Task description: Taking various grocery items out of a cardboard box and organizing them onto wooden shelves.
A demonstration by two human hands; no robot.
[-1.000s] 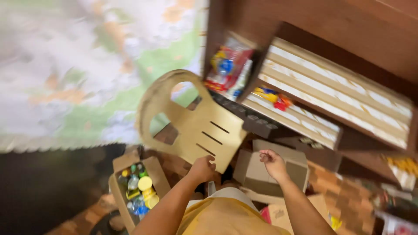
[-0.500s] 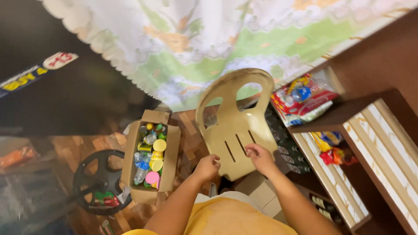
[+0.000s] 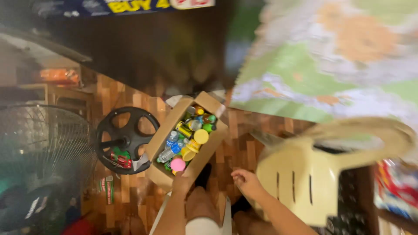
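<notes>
The left hand [image 3: 182, 182] touches the near edge of an open cardboard box [image 3: 162, 167] on the wood-pattern floor [image 3: 237, 143] — its fingers are hidden, so I cannot tell their grip. The box holds small bottles and coloured caps [image 3: 188, 138]. The right hand [image 3: 246, 182], fingers curled, rests on a cream plastic chair [image 3: 313, 174] just beside it — a black fan base [image 3: 126, 139] lies left.

Both forearms reach forward from bottom of view. Left hand [image 3: 182, 182] lower-left, fingers curled, back toward camera. Right hand [image 3: 246, 182] just beside it, fingers bent, knuckles up. Motion blur; grip unclear.
</notes>
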